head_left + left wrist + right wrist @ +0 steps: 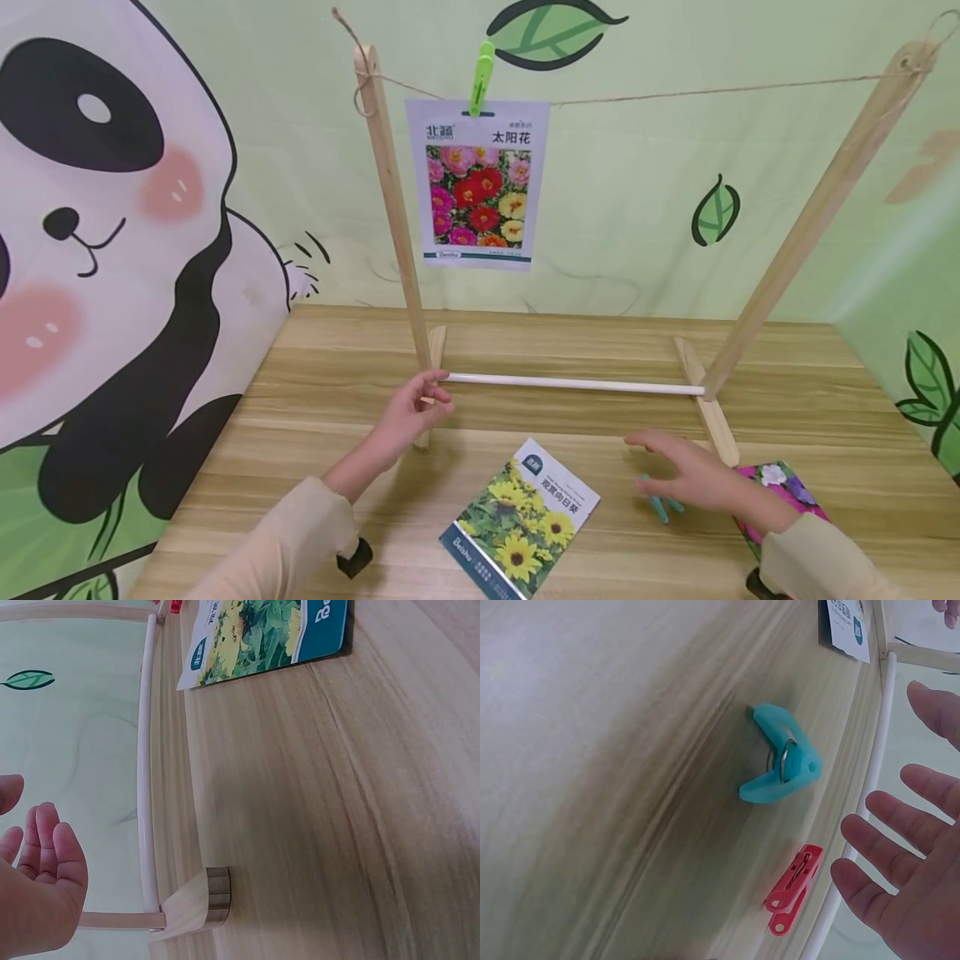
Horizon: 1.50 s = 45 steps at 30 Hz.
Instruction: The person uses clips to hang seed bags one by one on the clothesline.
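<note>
My left hand [408, 415] holds nothing; its fingers are loosely bent beside the left wooden post [396, 208], near one end of a white rod [570, 383]. My right hand [686, 473] hovers with spread fingers over the table, also holding nothing. Below it lies a blue clothespin [804, 763], partly hidden by the hand in the head view. A red clothespin [795, 881] lies close by in the right wrist view. Between the hands rests a seed packet with yellow sunflowers [517, 517].
A flower seed packet [480, 200] hangs from a twine line [712, 90] by a green clothespin [482, 79]. The line joins the left post to a right wooden post [817, 212]. Another flower packet [798, 492] lies partly under the right forearm. A panda-print backdrop [615, 258] stands behind.
</note>
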Motion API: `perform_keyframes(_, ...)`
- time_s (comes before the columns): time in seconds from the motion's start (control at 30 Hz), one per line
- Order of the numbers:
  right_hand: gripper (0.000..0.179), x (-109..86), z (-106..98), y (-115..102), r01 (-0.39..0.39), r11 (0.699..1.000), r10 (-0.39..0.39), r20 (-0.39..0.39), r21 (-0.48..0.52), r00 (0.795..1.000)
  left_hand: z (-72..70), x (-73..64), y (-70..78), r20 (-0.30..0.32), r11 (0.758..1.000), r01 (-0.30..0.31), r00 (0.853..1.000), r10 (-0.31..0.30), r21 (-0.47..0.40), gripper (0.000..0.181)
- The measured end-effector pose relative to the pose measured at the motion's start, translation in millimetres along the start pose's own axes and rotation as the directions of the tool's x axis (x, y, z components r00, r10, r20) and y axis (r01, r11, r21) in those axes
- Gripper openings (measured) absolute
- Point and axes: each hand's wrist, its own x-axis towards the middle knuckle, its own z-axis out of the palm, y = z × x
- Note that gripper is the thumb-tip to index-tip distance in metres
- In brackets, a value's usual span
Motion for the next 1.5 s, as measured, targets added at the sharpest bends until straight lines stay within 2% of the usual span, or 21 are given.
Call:
perform_keyframes(0.27,0.058,-4.7,2,6,-0.017,1.0,0.018,0.016,-0.006,1.0,3.7,-1.9,-5.9,0.011,1.0,0.009,1.0,-0.009,-0.001,0.047)
perform_keyframes(0.33,0.059,-6.4,7,19,0.003,1.0,-0.003,0.004,-0.023,1.0,4.7,-2.2,-7.6,0.018,1.0,0.006,1.0,-0.006,0.001,0.048)
perform_keyframes(0.47,0.06,-11.1,25,60,-0.013,0.998,0.01,-0.05,-0.054,0.999,6.4,-3.6,-9.2,0.035,1.0,0.013,0.999,-0.013,0.007,0.049)
perform_keyframes(0.53,0.061,-12.1,28,65,-0.02,0.998,0.017,-0.055,-0.054,0.998,7.0,-4.3,-9.2,0.042,1.0,0.02,0.999,-0.021,0.009,0.05)
perform_keyframes(0.6,0.061,-12.4,24,55,-0.028,0.999,0.027,-0.034,-0.045,0.999,7.6,-5.1,-9.2,0.048,1.0,0.024,0.999,-0.024,0.006,0.051)
perform_keyframes(0.77,0.059,-13.2,7,14,-0.037,0.998,0.038,0.005,-0.045,0.999,10.3,-5.7,-10.8,0.054,1.0,0.013,0.998,-0.014,0.016,0.052)
perform_keyframes(0.9,0.057,-14.8,6,6,-0.022,0.998,0.021,-0.02,-0.052,1.0,11.9,-5.9,-13.1,0.051,1.0,0.013,0.999,-0.014,0.027,0.052)
perform_keyframes(1.0,0.056,-16.9,11,17,0.015,0.998,-0.018,-0.048,-0.054,0.999,13.1,-6.7,-14.8,0.042,0.999,0.031,0.999,-0.033,0.038,0.052)
perform_keyframes(1.13,0.058,-20.4,20,39,0.023,0.999,-0.024,-0.052,-0.027,0.998,15.0,-7.6,-17.1,0.037,0.998,0.039,0.998,-0.041,0.057,0.05)
perform_keyframes(1.37,0.065,-24.9,43,92,-0.019,0.998,0.015,-0.074,-0.058,0.997,18.5,-8.2,-23.7,0.043,0.999,0.024,0.999,-0.026,0.042,0.049)
perform_keyframes(1.5,0.069,-26.2,45,99,-0.018,0.998,0.015,-0.054,-0.058,0.998,20.1,-8.9,-26.2,0.047,0.999,0.025,0.999,-0.026,0.037,0.051)
